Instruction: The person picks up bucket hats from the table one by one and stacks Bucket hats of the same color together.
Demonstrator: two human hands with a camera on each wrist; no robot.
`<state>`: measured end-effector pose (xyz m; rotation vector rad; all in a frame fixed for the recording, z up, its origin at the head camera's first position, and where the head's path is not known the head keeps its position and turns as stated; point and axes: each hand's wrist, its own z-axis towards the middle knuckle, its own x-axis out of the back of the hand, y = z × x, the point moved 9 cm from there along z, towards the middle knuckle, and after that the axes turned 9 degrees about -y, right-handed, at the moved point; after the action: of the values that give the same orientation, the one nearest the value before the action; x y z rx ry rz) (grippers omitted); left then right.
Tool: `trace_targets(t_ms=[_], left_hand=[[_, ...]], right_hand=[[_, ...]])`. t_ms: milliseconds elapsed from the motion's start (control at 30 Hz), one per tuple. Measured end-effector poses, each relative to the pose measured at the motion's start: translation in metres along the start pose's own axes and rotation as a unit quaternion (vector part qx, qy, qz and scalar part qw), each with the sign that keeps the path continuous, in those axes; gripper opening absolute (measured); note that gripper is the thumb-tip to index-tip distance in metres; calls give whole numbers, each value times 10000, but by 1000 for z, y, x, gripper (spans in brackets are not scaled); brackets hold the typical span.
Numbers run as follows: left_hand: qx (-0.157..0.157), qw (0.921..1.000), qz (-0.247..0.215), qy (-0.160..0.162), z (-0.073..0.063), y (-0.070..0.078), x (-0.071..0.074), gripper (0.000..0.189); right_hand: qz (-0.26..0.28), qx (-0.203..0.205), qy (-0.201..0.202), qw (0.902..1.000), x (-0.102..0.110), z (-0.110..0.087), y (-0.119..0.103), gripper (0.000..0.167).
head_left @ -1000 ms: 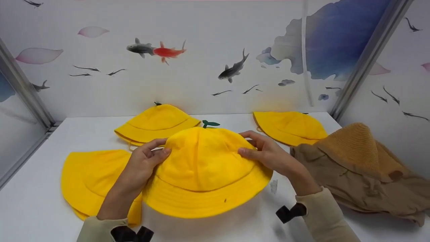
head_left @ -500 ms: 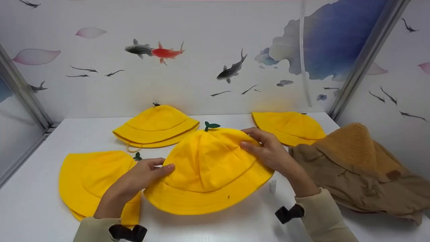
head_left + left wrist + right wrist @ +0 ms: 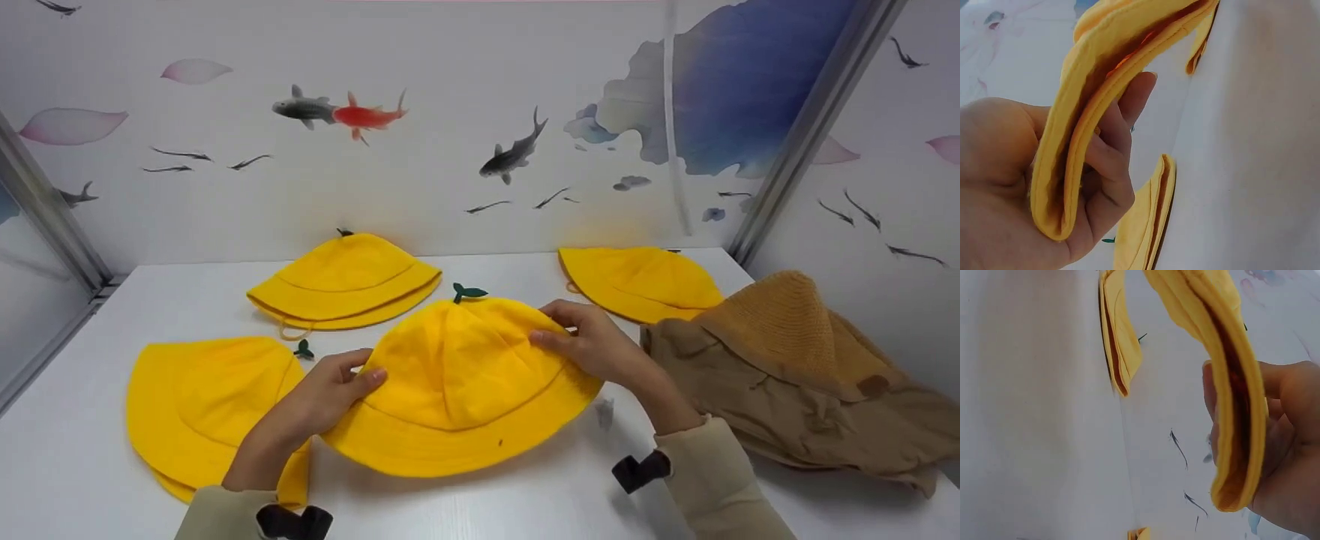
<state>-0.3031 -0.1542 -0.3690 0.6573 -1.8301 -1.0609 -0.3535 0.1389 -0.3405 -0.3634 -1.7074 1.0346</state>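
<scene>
A yellow bucket hat (image 3: 465, 390) with a green sprout on its crown hangs over the table, folded flat, brim toward me. My left hand (image 3: 330, 397) pinches its left side, thumb in front and fingers behind. On the other side my right hand (image 3: 600, 341) grips it the same way near the crown. The left wrist view shows the folded brim (image 3: 1053, 163) lying between thumb and curled fingers; the right wrist view shows the brim's two layers (image 3: 1235, 439) in the right hand's hold. A small dark spot marks the front of the brim.
More yellow hats lie on the white table (image 3: 420, 517): one at the left (image 3: 202, 412), one at the back left (image 3: 345, 281), one at the back right (image 3: 641, 285). A brown cloth hat (image 3: 795, 405) and a tan knitted hat (image 3: 787, 330) are piled at the right.
The held hat has tilted and sunk slightly, and my left hand has slid lower along its side. The sprout of the left hat has come into sight. The other hats stay put.
</scene>
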Motion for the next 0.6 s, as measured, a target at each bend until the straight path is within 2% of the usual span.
trace_targets(t_ms=[133,267,367,600], left_hand=[[-93,9997,114,170,0,-1,1,37],[-126,9990,203,383,-2,-3,2,39],[-179,9978,304,554,-3,-2,3,41],[-607,9942,428,782,4,7,-1,36]], right_hand=[[-168,-367,-343,9986,-7,2,8,23],[-435,-399,-600,9965,-14,5,10,20],[-633,-425,-581,9954,-15,6,12,19],[-826,-718,-378,9933,-6,5,20,21]])
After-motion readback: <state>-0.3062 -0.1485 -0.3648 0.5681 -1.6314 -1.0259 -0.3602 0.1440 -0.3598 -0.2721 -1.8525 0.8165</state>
